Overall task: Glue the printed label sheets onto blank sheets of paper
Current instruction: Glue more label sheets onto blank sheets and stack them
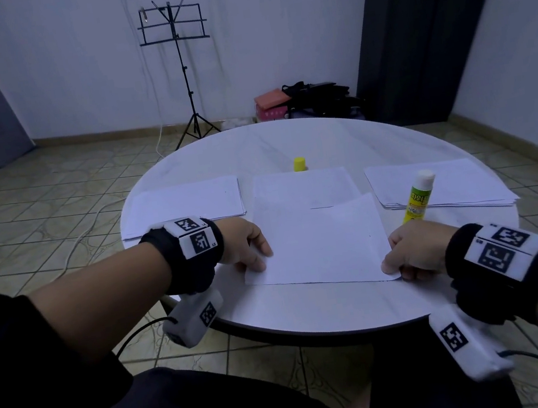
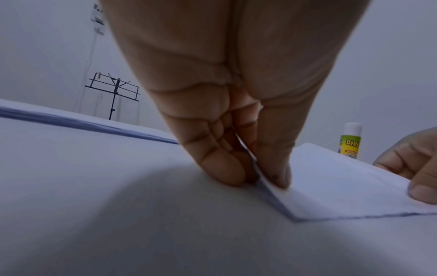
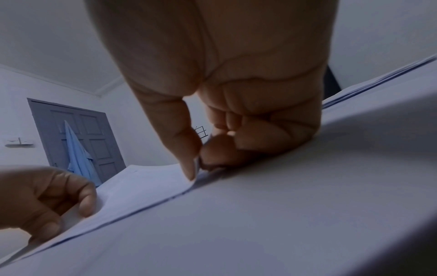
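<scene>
Sheet (image 1: 321, 244) lies on the bench (image 1: 310, 312) between both hands; left hand (image 1: 243, 242) and right hand (image 1: 412, 249) each pinch a near corner, placing it; next, I think, careful alignment, then pressing flat

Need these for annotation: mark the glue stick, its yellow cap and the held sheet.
glue stick (image 1: 418, 197), head view, on its label.
yellow cap (image 1: 299, 164), head view, on its side.
held sheet (image 1: 321, 244), head view, on its middle.

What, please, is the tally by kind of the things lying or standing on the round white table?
White paper stacks: 2, left and right
Loose white paper sheets: 2, one held, one behind
Uncapped yellow-labelled glue stick: 1
Yellow plastic cap: 1
Total: 6
</scene>
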`<state>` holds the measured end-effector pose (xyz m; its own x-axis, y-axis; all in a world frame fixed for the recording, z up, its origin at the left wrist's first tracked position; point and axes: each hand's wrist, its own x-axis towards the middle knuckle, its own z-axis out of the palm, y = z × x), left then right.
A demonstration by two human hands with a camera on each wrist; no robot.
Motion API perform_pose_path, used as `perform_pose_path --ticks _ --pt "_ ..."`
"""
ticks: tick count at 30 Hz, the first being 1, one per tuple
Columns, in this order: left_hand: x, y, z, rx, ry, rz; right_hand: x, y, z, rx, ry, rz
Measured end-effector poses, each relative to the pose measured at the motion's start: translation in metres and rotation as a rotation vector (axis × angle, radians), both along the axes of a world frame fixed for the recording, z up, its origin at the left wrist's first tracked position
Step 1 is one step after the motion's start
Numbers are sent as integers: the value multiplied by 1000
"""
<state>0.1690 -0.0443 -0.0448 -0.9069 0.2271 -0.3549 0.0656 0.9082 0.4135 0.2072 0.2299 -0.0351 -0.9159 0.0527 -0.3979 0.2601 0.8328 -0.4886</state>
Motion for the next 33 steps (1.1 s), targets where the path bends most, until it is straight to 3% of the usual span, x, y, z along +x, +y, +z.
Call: perform_pose_path --ticks 33 --pt "6 6 4 -70 42 14 -1 1 -1 11 -15 -25"
